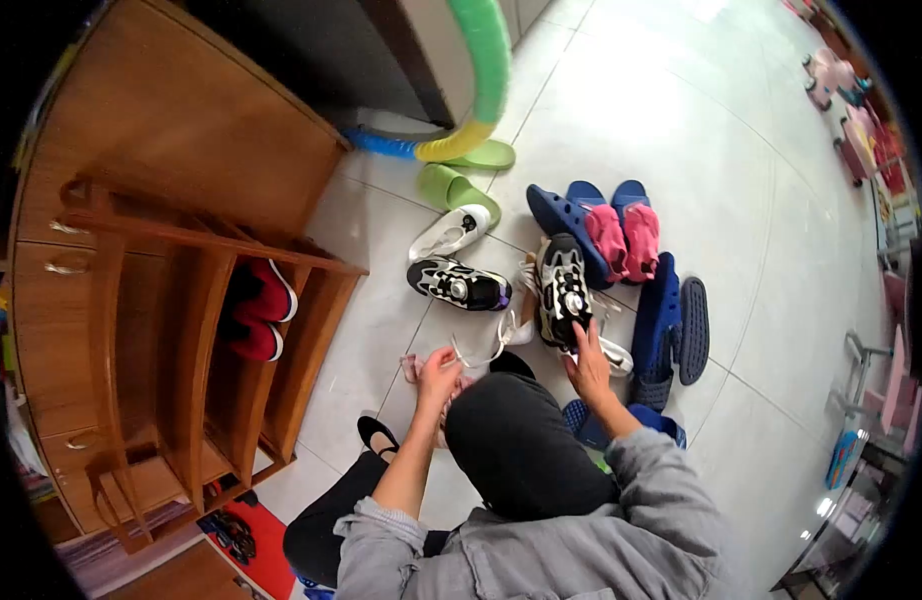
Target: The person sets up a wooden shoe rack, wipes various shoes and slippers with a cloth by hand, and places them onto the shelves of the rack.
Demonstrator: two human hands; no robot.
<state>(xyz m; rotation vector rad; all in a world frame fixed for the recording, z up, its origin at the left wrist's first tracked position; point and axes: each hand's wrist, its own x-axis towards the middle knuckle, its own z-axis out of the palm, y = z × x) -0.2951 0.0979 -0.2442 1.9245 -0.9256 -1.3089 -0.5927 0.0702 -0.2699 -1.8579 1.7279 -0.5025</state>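
Black sneaker (559, 270): right hand (592, 374) grips near end
Left hand (440, 379): fingers curled, hold unclear
Red shoes (255, 340): near rack's (203, 340) far edge

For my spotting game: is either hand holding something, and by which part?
The right hand touches the near end of a black-and-white sneaker; whether it grips, I can't tell. Whether the left hand holds anything is unclear.

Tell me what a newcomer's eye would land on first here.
The green, yellow and blue hoop curving in at the top centre would probably catch the eye first. Next, perhaps, come the pink shoes over blue slippers, right of centre, and the red shoes in the wooden shelves at left. The right hand touches a black-and-white sneaker near centre.
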